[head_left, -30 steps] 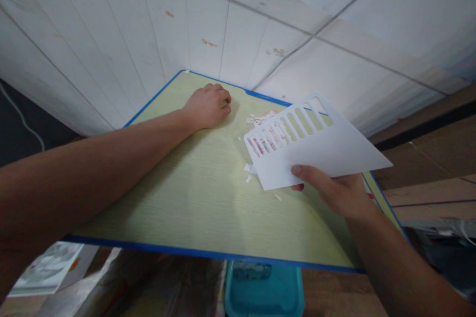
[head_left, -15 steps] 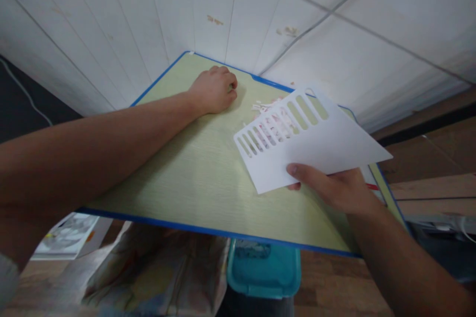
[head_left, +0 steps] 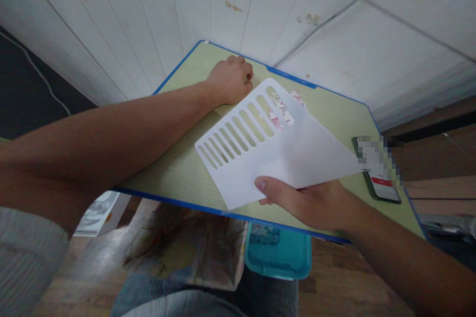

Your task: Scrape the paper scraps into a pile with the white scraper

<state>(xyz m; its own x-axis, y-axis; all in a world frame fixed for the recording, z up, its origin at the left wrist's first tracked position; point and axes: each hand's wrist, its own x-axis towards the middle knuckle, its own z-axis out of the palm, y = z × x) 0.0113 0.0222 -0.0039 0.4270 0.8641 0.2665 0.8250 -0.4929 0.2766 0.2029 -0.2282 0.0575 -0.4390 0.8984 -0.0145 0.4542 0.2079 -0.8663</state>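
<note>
My right hand (head_left: 308, 203) grips a white plastic wallpaper smoother (head_left: 293, 153) by its plain side, thumb on top and fingers underneath. The smoother is a flat, flared sheet with a row of rounded slots along its far left edge. It is held over the light wood-grain tabletop (head_left: 178, 158). Pink and white paper scraps (head_left: 297, 96) show through its end slots and past its edge; the rest of them are hidden beneath it. At the back of the table my left hand (head_left: 230, 79) rests with curled fingers. What those fingers hold, if anything, I cannot make out.
The table has a blue rim and stands against a white panelled wall (head_left: 193, 5) with a cable. A phone (head_left: 385, 185), partly blurred, lies at the right. Below the front edge are a turquoise lidded box (head_left: 282, 252), a patterned bag (head_left: 215, 252) and a white box (head_left: 100, 215).
The smoother has swung left and nearer to me, with my right hand. The phone, mostly covered before, is now largely visible. My left hand keeps its place on the table while the view shifts.
</note>
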